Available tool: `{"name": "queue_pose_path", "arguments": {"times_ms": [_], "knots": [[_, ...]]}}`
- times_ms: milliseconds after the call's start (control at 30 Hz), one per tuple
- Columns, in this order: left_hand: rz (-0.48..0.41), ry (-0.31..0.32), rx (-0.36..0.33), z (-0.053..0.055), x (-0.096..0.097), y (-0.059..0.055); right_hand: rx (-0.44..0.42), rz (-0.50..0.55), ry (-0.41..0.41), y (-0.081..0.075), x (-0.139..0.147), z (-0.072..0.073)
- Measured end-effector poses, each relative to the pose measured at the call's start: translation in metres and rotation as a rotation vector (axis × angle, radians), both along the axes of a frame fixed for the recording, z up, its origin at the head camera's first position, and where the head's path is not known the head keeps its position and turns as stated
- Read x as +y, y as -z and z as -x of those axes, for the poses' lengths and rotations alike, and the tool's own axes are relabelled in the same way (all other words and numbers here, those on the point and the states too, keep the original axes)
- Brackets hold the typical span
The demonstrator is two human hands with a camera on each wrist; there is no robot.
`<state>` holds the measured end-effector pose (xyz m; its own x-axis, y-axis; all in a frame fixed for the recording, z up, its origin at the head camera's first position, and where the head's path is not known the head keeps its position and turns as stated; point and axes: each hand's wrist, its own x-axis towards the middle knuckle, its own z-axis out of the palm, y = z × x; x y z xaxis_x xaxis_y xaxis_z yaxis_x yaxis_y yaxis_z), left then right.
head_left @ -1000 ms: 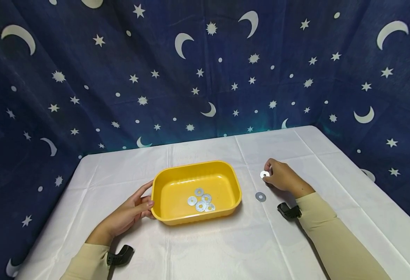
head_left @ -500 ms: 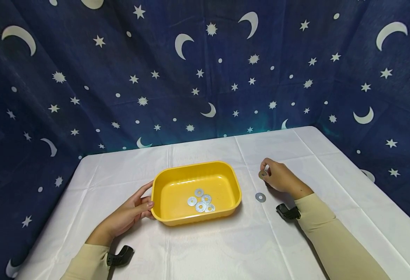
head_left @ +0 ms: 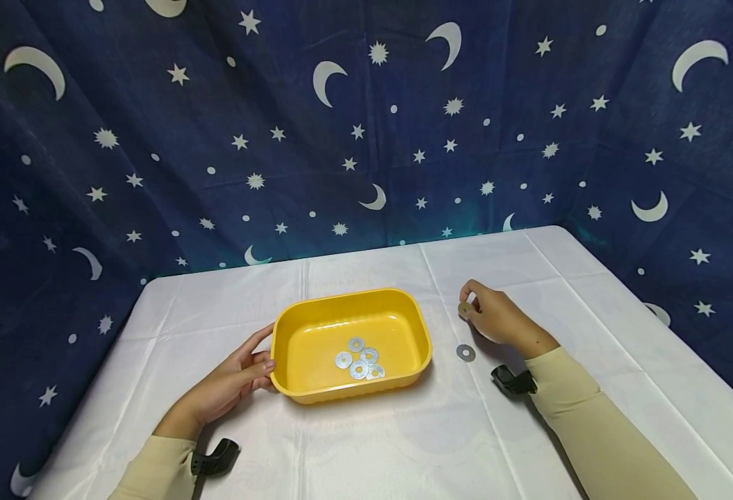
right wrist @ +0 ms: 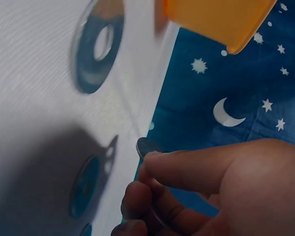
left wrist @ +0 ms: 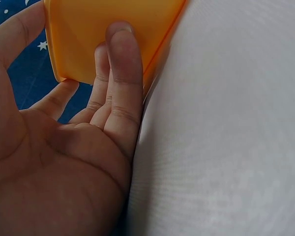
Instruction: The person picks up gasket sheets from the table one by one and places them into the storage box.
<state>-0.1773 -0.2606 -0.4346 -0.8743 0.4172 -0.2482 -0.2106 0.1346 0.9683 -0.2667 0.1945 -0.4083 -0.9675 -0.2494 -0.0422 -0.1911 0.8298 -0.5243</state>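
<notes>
Pinching a flat metal washer (head_left: 463, 310), your right grip (head_left: 497, 316) is narrow: thumb on the near side of the disc, a finger behind it. The washer is raised off the bench (head_left: 397, 444), which carries a white cloth with straight creases. The right wrist view shows the disc nearly edge-on at your thumb tip.

One loose washer (head_left: 459, 353) lies flat on the bench, just on your side of the right grip and slightly left of it. The same wrist view shows a further washer (right wrist: 77, 199) beneath your right grip, in shadow, and part of another (right wrist: 87, 230) at the lower edge; the head view hides both behind the grip.

Left of the right grip, and apart from it, a yellow tray (head_left: 313, 347) stands upright on the bench. Five washers (head_left: 363, 355) show inside, well to the right of your left grip, bunched toward the near wall; some touch or overlap.

Your left grip (head_left: 235, 378) holds the tray by its left end, thumb at the rim, other fingers spread against the outer wall. A black band (head_left: 216, 458) sits behind it, over a beige sleeve (head_left: 160, 469). Beyond both grips hangs a dark blue curtain (head_left: 391, 83) printed with pale moons, stars and dots.
</notes>
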Motion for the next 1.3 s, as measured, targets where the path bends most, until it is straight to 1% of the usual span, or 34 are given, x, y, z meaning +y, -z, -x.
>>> {"name": "queue_pose_path", "arguments": {"times_ms": [167, 267, 333, 633, 900, 1067, 1300], "knots": [[-0.005, 0.000, 0.000, 0.000, 0.000, 0.000, -0.017, 0.067, -0.044, -0.007, -0.006, -0.004], [-0.006, 0.003, 0.004, 0.000, 0.000, 0.001, -0.031, 0.103, -0.061, -0.010, -0.009, -0.007], [-0.007, 0.006, 0.007, 0.000, -0.001, 0.001, -0.025, 0.117, -0.065, -0.013, -0.012, -0.009], [-0.001, 0.006, 0.004, 0.000, 0.000, -0.001, 0.047, 0.158, -0.083, -0.024, -0.021, -0.017], [-0.007, 0.008, 0.001, 0.000, 0.001, -0.002, 0.116, 0.194, -0.125, -0.030, -0.027, -0.023], [-0.007, 0.011, 0.004, 0.000, 0.000, -0.002, 0.144, 0.226, -0.132, -0.033, -0.030, -0.027], [-0.023, 0.020, 0.009, -0.001, 0.001, -0.002, 0.152, 0.278, -0.149, -0.036, -0.036, -0.033]]}}
